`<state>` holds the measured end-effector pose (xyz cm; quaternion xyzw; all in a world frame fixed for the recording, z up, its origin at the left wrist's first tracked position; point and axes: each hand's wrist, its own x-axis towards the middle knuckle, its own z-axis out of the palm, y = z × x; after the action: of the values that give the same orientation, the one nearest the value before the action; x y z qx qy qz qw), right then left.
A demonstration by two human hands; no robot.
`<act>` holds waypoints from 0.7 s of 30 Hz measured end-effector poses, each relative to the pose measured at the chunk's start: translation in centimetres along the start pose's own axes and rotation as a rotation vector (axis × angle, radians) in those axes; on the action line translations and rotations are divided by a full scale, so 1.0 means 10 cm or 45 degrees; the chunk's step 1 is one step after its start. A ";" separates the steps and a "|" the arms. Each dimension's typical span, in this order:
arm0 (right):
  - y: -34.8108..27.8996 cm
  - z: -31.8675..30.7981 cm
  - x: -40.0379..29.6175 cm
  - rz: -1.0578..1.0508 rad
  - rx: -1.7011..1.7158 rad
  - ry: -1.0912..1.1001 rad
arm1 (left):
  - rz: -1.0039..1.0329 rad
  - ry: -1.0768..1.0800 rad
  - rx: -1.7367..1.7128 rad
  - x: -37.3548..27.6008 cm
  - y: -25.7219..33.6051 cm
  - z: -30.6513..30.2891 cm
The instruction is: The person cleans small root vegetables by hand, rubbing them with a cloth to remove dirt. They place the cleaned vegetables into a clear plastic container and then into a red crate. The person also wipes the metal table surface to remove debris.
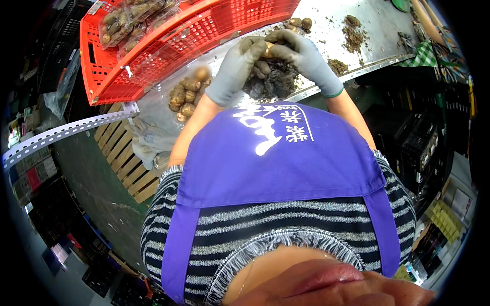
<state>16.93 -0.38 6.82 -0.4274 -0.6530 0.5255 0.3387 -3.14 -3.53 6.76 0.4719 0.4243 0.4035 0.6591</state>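
My left hand (239, 67), in a grey work glove with soiled fingers, meets my right hand (308, 57) over the metal table (317, 23). Between their fingertips they grip a small brown tuber (269, 49), which looks like taro; the fingers hide most of it. Below them lies a dark, dirt-covered heap (277, 82), perhaps cloth; its exact nature is unclear. Beside my left wrist, several tubers (185, 97) sit in what looks like a clear plastic tray. A few more tubers (298, 23) rest beyond my hands.
A red plastic crate (172, 46) with packed tubers (118, 25) stands at the far left. Soil clumps (354, 38) lie on the right of the table. Pale gloves or cloths (149, 139) hang above a wooden pallet (122, 153). A perforated metal bar (72, 132) juts out left.
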 end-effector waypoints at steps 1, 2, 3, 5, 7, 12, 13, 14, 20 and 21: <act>-0.01 -0.03 -0.01 0.164 0.059 0.029 | -0.018 -0.027 -0.186 0.01 -0.05 -0.05; 0.07 -0.06 -0.02 0.041 -0.264 0.088 | -0.034 -0.051 -0.371 0.02 -0.12 -0.13; 0.25 -0.10 -0.06 -0.078 -0.581 0.151 | -0.057 -0.081 -0.557 0.03 -0.18 -0.18; 0.53 -0.10 -0.14 0.015 -1.078 -0.006 | -0.030 -0.102 -0.629 0.02 -0.25 -0.26; 0.62 0.01 -0.23 0.124 -1.316 -0.213 | -0.072 -0.108 -0.761 0.00 -0.29 -0.29; 0.56 0.02 -0.11 -0.028 -0.645 0.199 | -0.192 -0.002 -0.846 -0.06 -0.41 -0.23; 0.47 -0.05 -0.07 -0.119 -0.578 0.132 | -0.218 -0.031 -0.865 -0.03 -0.45 -0.24; 0.42 -0.02 -0.07 -0.113 -0.397 0.094 | -0.243 -0.061 -0.883 -0.01 -0.52 -0.25; 0.58 0.32 -0.02 -0.435 -0.526 0.158 | -0.101 -0.025 -0.273 0.04 -0.16 0.34; 0.65 0.28 0.00 -0.442 -0.538 0.159 | 0.029 0.013 -0.092 0.05 -0.18 0.40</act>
<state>15.76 -0.98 -0.13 -0.4019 -0.7894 0.2845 0.3667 0.99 -4.60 5.66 0.4506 0.4073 0.4284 0.6689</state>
